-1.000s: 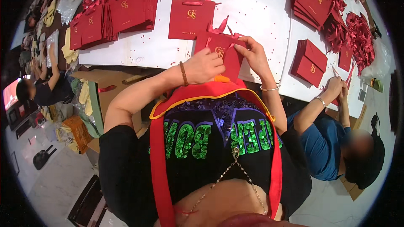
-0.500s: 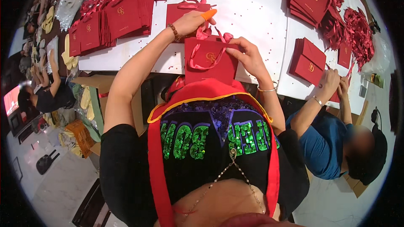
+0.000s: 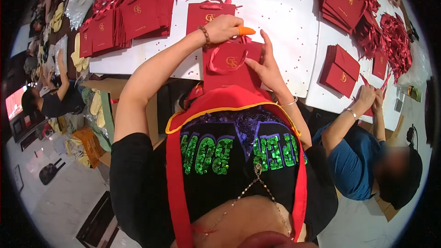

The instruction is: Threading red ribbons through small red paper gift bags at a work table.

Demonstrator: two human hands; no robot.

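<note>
the red bag [image 3: 228,77] is positioned at the near edge of the white surface [image 3: 294,27], directly in front of the red apron [image 3: 220,103]. its ribbon handle [image 3: 225,70] hangs in a loop over the front face. the left hand [image 3: 224,28] is located at the bag's 12 o'clock edge, fingers curled; an orange finger cover [image 3: 247,31] points toward 3 o'clock. whether this hand grips ribbon cannot be told. the right hand [image 3: 265,66] is located at the 3 o'clock edge, thumb on the front face, index finger extended and spread wide of the thumb; closure of the remaining fingers cannot be told. relative to the bag, a second red bag [image 3: 195,16] lies at 11 o'clock, a group of red bags [image 3: 142,14] at 10 o'clock, and a smaller stack [image 3: 342,71] at 3 o'clock.
</note>
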